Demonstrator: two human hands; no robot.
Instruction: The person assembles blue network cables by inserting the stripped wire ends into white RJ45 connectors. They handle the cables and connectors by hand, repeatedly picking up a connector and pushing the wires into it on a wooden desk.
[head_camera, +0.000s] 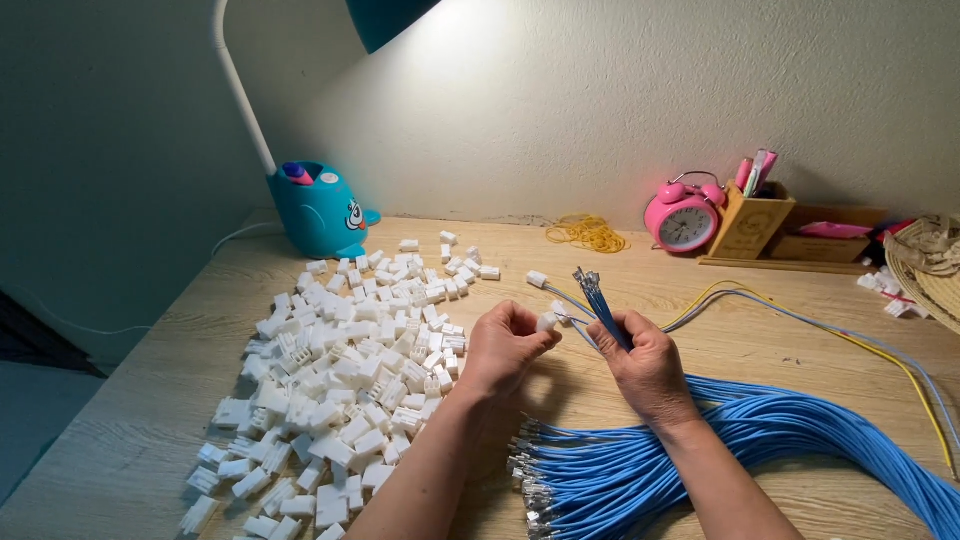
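1. Nearest the camera, the bundle of blue wires (740, 450) lies across the wooden table (130, 440) with its metal terminal ends (525, 470) fanned out just below the forearms; keeping those ends combed the same way looks wise, so that 1 wire comes free without dragging its neighbours
2. The right hand (650, 365) is closed around a few blue wires (605, 310), their crimped tips (585, 278) standing up above the fingers; a grip close under the tips seems best, since a long free end would bend instead of pushing home
3. The left hand (505, 345) is pinched shut on a small white connector housing (547, 321), held just beside the wires; I judge that the open cavities should face the terminals and the housing should be held by its sides, so no fingertip covers a slot
4. A wire already fitted with a white housing (537, 279) lies just beyond the hands; it could serve as a pattern for orientation
5. To the left, the heap of white housings (340, 370) is within easy reach of the left hand; picking from its near edge would avoid scattering it
6. Further off run a yellow wire (880, 355) and pale blue ones to the right
7. Against the wall stand a teal desk lamp (318, 210), yellow rubber bands (588, 234), a pink alarm clock (683, 215) and a wooden pen holder (750, 222)
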